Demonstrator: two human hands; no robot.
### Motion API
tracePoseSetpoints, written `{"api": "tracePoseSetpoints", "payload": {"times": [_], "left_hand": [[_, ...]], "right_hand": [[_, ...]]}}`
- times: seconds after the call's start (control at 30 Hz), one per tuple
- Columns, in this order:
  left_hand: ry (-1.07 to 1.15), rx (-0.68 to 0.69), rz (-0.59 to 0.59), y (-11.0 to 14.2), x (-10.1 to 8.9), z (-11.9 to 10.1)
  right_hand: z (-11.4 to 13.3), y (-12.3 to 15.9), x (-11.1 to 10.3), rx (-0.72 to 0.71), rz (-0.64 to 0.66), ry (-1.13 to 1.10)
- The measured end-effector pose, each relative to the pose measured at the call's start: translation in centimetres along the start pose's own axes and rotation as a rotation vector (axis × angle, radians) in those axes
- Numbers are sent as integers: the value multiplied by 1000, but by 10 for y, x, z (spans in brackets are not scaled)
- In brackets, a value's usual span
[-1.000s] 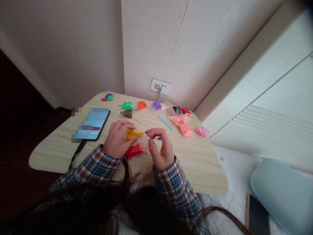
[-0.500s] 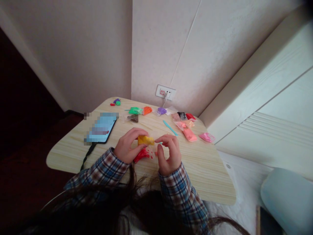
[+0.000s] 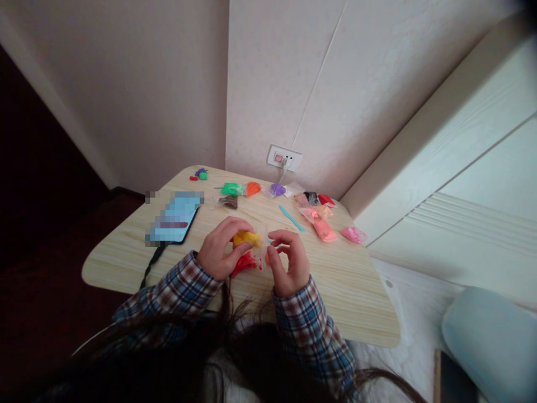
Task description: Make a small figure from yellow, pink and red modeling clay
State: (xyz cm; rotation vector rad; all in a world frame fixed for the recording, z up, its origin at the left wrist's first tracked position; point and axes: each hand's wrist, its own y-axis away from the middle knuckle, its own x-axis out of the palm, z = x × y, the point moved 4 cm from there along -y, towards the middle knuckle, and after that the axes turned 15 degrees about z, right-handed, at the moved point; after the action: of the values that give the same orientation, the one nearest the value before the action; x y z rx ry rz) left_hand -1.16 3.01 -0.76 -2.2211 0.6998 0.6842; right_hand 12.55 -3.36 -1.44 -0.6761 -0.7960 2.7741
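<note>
My left hand (image 3: 220, 249) is closed around a small clear bag of yellow clay (image 3: 246, 239), thumb in front and fingers behind. The bag's see-through end points toward my right hand (image 3: 290, 262). That hand is curled beside it, with a gap between thumb and forefinger. Whether its fingertips touch the clear film cannot be made out. Under the yellow bag, on the table, lies an opened-looking bag of red clay (image 3: 245, 263) with red smears on its plastic. Something teal shows partly behind my right fingers.
On the wooden table (image 3: 339, 296) lie a phone (image 3: 176, 218) with a cable, a teal modelling knife (image 3: 291, 218), green (image 3: 232, 189), brown (image 3: 229, 202) and purple (image 3: 277, 190) clay bags, several pink and red ones (image 3: 324, 228), and small shaped clay pieces (image 3: 202, 175). A wall socket (image 3: 284, 158) is behind.
My right forefinger has drawn back slightly from the yellow clay, to the right. The yellow bag has tilted and shifted a little left in my left hand.
</note>
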Motion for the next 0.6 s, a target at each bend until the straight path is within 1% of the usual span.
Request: {"api": "tracePoseSetpoints", "payload": {"times": [0.13, 0.23, 0.33, 0.47, 0.6], "left_hand": [[-11, -28, 30, -2, -2, -5], [-28, -22, 25, -2, -4, -7], [-49, -12, 1, -3, -5, -7], [-70, -14, -39, -2, -5, -5], [-72, 40, -60, -1, -5, -4]], "right_hand": [[0, 0, 2, 3, 16, -29], [-1, 0, 3, 42, 13, -35], [-3, 1, 3, 92, 20, -52], [-5, 1, 4, 112, 40, -57], [-7, 1, 4, 117, 45, -44]]}}
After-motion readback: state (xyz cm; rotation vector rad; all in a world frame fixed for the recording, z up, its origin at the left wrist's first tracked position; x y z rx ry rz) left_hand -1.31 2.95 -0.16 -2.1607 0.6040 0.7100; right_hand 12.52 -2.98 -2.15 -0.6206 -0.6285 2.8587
